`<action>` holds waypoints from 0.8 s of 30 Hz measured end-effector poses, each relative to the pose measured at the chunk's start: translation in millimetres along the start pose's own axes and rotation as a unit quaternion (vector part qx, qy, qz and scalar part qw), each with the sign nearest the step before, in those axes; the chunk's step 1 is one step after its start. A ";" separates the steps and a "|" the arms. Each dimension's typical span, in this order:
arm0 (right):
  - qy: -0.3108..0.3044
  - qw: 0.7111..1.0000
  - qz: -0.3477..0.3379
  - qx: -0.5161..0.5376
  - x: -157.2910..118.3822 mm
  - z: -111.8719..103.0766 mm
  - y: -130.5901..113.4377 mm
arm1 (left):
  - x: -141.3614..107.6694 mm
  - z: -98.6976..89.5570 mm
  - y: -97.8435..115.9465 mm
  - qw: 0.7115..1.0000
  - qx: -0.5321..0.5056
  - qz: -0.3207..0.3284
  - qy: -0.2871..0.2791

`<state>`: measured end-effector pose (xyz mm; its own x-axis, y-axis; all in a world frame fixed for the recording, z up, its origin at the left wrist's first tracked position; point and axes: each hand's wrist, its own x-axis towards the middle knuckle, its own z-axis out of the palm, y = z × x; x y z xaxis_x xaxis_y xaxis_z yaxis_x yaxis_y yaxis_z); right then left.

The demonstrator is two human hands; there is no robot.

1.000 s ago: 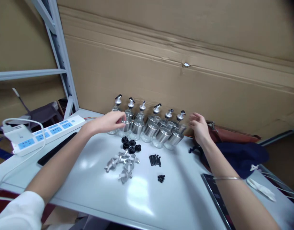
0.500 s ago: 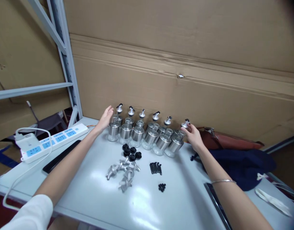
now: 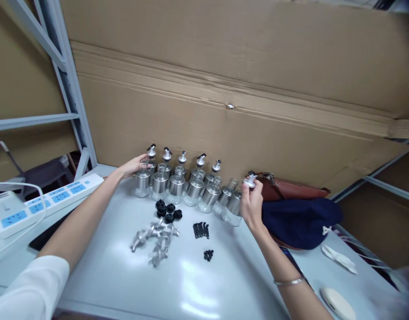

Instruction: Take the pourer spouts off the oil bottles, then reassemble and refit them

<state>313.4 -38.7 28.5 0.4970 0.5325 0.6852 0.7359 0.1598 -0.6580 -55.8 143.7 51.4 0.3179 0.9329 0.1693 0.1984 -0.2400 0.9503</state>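
Observation:
Two rows of glass bottles with steel bands stand at the back of the table; the front ones, such as a bottle [image 3: 143, 181], have no tops. Several back bottles carry silver pourer tops [image 3: 201, 160]. My right hand [image 3: 252, 205] is closed on a silver pourer with a black flap [image 3: 250, 179], beside the rightmost bottle [image 3: 234, 209]. At the left end of the rows, my left hand [image 3: 133, 166] reaches to a back bottle, its fingertips partly hidden behind glass. Nearer me lie black stoppers [image 3: 169, 209], silver pourer parts [image 3: 158, 238], black flaps [image 3: 201, 230] and small black rings [image 3: 208, 255].
On the left are a power strip [image 3: 51, 200], a white cable and a dark flat object [image 3: 47, 231]. A brown bag [image 3: 298, 189], navy cloth [image 3: 301, 222] and white mouse-like object [image 3: 338, 303] lie right. Cardboard [image 3: 191, 115] stands behind.
The pourer in my right hand has come away from the back bottle at the right end, which now shows a bare neck. My left hand has lowered toward the leftmost bottles. The view has shifted right.

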 end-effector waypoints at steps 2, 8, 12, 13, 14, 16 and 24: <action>-0.010 1.000 0.000 0.010 -2.5 9.3 3.2 | 0.8 -0.3 -1.3 0.999 0.016 0.007 0.033; -0.021 0.999 0.005 0.040 -1.9 24.3 19.6 | -20.2 -34.9 -1.6 0.988 0.056 0.025 0.144; -0.020 0.999 0.009 0.047 -3.3 30.8 25.0 | -56.6 -59.6 11.9 0.991 0.086 0.026 0.099; -0.017 0.999 0.010 0.046 -4.0 32.4 25.2 | -64.9 -60.2 14.2 0.992 0.094 0.023 0.077; -0.014 0.999 0.009 0.045 -4.9 33.8 25.1 | -71.9 -58.5 15.3 0.993 0.101 0.022 0.057; -0.013 0.999 0.004 0.042 -6.9 36.2 24.5 | -80.8 -49.8 13.3 0.993 0.109 0.025 0.033; -0.016 0.999 -0.019 0.034 -11.3 38.5 27.8 | -64.2 -12.4 -12.2 0.996 0.073 0.039 0.033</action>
<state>310.6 -8.3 -9.6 0.4536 0.5516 0.6999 0.7202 0.2357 -0.6525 -90.1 90.1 32.1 0.2771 0.9246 0.2615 0.3106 -0.3437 0.8862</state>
